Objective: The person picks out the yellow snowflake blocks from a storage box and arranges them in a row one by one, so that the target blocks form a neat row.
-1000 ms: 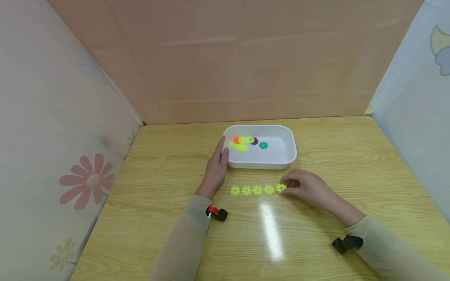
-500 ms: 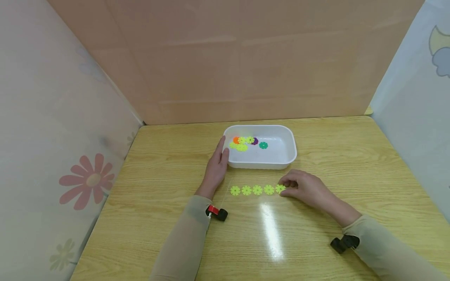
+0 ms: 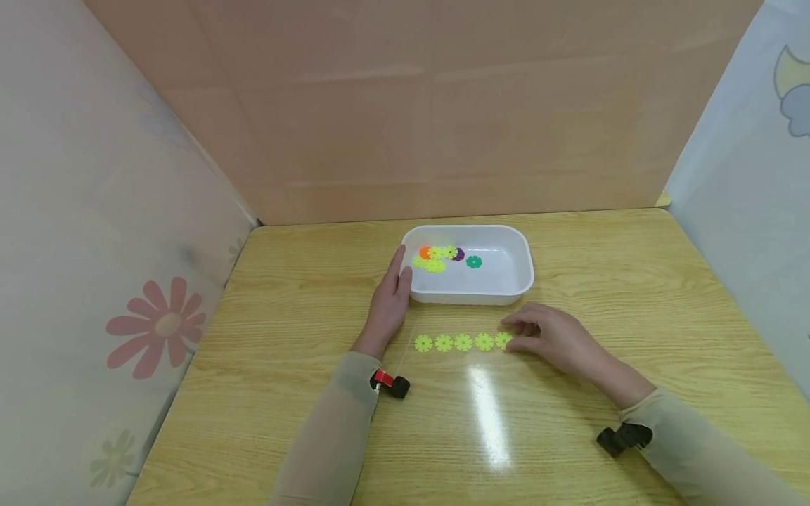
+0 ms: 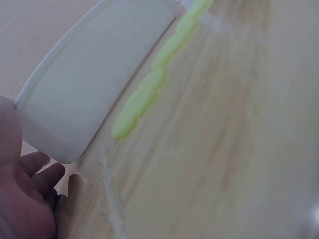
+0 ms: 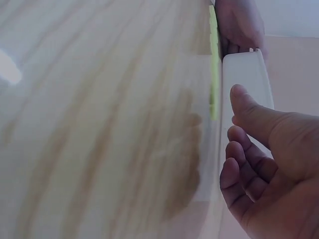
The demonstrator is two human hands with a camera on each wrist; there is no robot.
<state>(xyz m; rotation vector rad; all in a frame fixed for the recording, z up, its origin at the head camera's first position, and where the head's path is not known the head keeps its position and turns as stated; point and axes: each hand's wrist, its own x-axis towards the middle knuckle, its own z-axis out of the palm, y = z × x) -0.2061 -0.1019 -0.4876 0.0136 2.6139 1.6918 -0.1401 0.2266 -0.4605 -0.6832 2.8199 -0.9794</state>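
My left hand (image 3: 389,301) holds the left end of a white plastic tray (image 3: 468,298), thumb by the near corner and fingers along the outside. Five yellow snowflake discs lie in a straight row on the table; a middle one (image 3: 463,342) shows fully. The rightmost disc (image 3: 503,341) is partly covered by the fingertips of my right hand (image 3: 552,339). In the right wrist view those fingers are loosely bent, with nothing seen between thumb and fingers. The left wrist view shows the row (image 4: 142,102) running along the tray's side.
Inside the tray lie several yellow discs (image 3: 435,266), an orange one (image 3: 425,252), a purple one (image 3: 460,254) and a green one (image 3: 474,262). The wooden table (image 3: 304,316) meets a tan panel (image 3: 443,140) behind. Pale decorated walls stand on both sides.
The rightmost yellow disc has shifted slightly left into line with the row, and my right fingers have loosened from it. The left hand and tray have stayed in place.
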